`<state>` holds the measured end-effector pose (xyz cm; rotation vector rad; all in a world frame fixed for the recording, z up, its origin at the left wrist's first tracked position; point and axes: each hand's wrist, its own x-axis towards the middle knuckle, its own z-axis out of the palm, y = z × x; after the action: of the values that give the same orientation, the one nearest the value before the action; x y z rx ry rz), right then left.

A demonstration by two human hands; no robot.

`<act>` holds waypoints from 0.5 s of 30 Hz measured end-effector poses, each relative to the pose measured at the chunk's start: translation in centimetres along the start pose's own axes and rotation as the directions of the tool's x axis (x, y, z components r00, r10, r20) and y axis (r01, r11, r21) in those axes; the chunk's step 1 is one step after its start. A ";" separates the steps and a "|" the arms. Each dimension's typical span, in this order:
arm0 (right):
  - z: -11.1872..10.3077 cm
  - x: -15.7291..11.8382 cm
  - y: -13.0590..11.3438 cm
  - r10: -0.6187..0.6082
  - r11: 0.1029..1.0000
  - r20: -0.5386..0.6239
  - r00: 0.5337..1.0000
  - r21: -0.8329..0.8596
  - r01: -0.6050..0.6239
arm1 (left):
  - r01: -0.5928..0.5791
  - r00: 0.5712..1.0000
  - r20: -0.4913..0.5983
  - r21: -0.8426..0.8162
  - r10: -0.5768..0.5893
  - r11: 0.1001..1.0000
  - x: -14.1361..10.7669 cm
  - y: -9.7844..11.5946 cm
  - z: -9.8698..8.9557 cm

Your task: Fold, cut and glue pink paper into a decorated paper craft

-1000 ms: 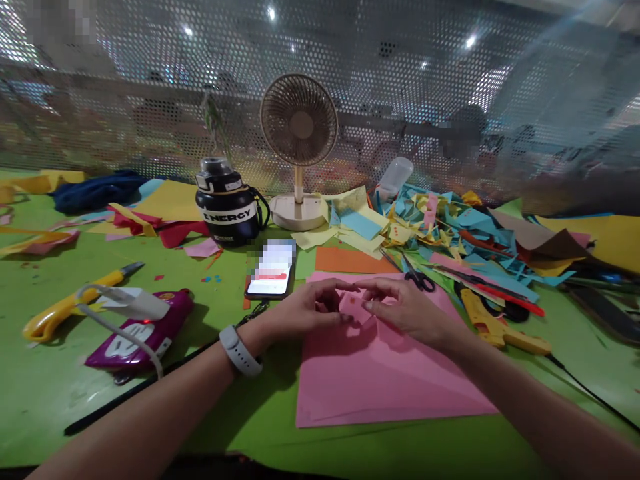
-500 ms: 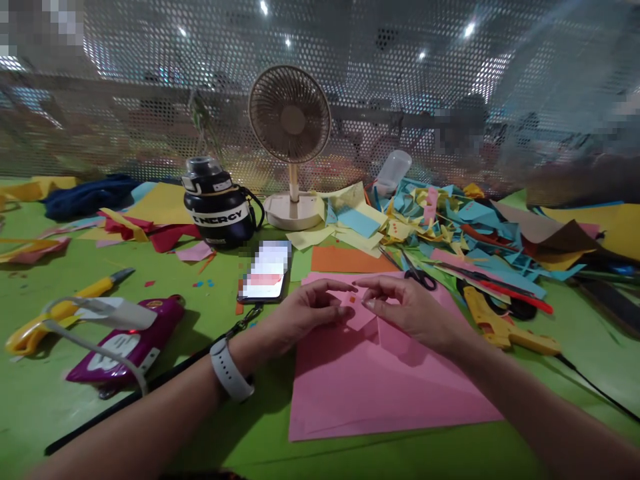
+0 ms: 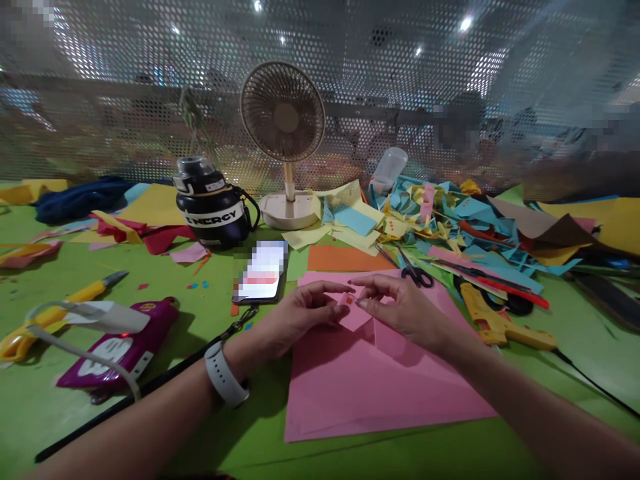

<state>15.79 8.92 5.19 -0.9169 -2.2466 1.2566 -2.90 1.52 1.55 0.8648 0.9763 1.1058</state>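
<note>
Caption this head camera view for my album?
Two hands hold small pink paper above larger pink sheets.

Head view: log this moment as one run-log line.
left hand + right hand: fingers on small pink piece | beneath: pink sheets | beyond: orange sheet, black-handled scissors

Two bare forearms reach in from the lower left and lower right corners and angle inward, so the hands nearly meet near the middle of the view. The left hand (image 3: 300, 315) wears a pale band around its wrist (image 3: 225, 373); its index finger and thumb extend to the right, slightly parted. The right hand (image 3: 406, 308) mirrors it, index finger curved above the thumb, fingertips pointing left, close to the left hand's.
</note>
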 end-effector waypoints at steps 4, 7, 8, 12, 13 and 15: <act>0.2 0.0 0.2 0.011 1.000 -0.011 1.000 -0.013 -0.011 | -0.008 1.000 0.014 0.015 0.008 1.000 0.0 -0.1 -0.1; 0.3 0.1 0.5 0.003 1.000 -0.019 1.000 -0.003 -0.003 | -0.018 0.999 0.032 0.026 0.017 1.000 0.1 -0.2 -0.2; 0.3 0.1 0.6 -0.003 1.000 -0.023 1.000 0.004 0.003 | -0.020 0.999 0.035 0.028 0.019 0.999 0.1 -0.2 -0.2; 0.5 0.2 1.0 -0.016 1.000 -0.037 0.999 0.019 0.017 | -0.016 0.999 0.032 0.035 0.015 0.999 0.1 -0.2 -0.2; 0.6 0.2 1.1 -0.018 1.000 -0.038 0.999 0.020 0.018 | -0.012 1.000 0.025 0.036 0.011 0.999 0.1 -0.2 -0.1; 0.6 0.2 1.1 -0.017 1.000 -0.040 0.999 0.022 0.018 | -0.004 1.000 0.009 0.035 0.003 0.999 0.0 -0.1 0.0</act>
<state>15.67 9.11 3.94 -0.9035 -2.2010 1.2428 -2.88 1.54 1.46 0.8992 0.9893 1.0899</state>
